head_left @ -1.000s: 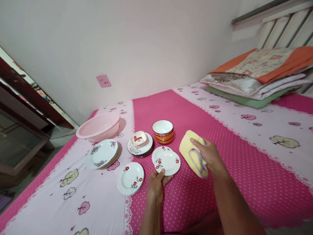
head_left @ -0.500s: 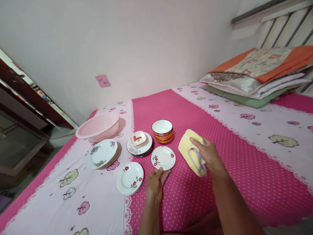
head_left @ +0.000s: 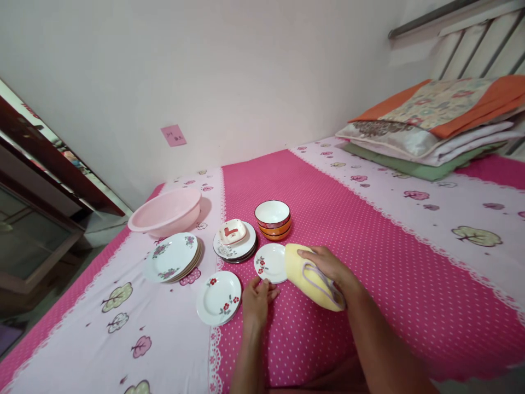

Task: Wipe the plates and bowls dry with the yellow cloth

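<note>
My right hand (head_left: 325,266) grips a folded yellow cloth (head_left: 311,284) with a pale purple trim. The cloth covers the right part of a small white plate (head_left: 268,261) with red flowers. At this plate's near rim is my left hand (head_left: 257,300), fingers apart, one fingertip at the edge. Left of that hand lies a similar plate (head_left: 217,295), apparently on top of another. Behind the small plate stand several stacked bowls (head_left: 273,212), orange outside and white inside. Beside them, a square dish (head_left: 232,232) rests on a stack of dark-edged plates (head_left: 225,251).
Farther left are a stack of large flowered plates (head_left: 172,257) and a pink basin (head_left: 166,210). Everything sits on a pink and white bedspread (head_left: 369,339). Folded bedding and a cushion (head_left: 443,117) are piled at the right, near the wall (head_left: 262,82).
My right hand has moved left with the cloth, from beside the small plate to over its right side. My left hand has drawn slightly left along the rim.
</note>
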The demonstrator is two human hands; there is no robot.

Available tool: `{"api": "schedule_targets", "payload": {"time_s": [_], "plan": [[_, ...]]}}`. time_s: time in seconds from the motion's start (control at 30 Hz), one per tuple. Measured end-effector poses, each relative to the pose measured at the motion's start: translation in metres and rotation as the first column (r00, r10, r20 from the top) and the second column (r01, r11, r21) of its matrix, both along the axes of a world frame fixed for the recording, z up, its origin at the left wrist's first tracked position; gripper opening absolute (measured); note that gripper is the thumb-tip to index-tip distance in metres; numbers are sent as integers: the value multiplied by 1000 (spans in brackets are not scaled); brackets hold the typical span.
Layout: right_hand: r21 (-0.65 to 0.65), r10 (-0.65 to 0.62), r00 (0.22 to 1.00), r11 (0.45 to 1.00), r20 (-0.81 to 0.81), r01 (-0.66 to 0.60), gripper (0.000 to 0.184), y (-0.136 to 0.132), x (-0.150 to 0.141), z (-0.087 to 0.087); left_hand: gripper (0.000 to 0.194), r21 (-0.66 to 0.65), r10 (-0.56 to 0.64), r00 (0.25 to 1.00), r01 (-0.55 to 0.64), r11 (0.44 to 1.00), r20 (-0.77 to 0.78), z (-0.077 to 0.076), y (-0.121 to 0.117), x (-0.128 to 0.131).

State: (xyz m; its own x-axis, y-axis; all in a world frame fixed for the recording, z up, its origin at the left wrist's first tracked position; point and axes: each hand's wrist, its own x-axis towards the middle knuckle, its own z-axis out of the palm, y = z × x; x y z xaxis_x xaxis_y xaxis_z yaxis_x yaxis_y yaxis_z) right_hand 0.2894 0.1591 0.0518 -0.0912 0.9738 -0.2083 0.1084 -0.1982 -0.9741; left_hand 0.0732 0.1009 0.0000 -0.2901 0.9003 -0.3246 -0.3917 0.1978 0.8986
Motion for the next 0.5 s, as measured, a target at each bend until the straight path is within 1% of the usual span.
{"api": "schedule_targets", "payload": {"time_s": [0.1,0.2,0.33,0.5], "plan": [[-15,52,999,999,12,-52,36,1,-4,-6,31,22,-26,1000,26,999,-3,-1,1,0],[-16,81,997,997,7,-81,37,2,-4,-10,33,49,-17,1000,18,999,-20,-2,3,-1],[-24,116,993,993,-25,-116,40,2,-4,-9,42,86,11,997,-4,996,-80,-4,4,-2],[-22,113,992,993,-62,-115,41,1,-4,-8,50,108,-15,984,34,994,-178,-3,3,-3]]}}
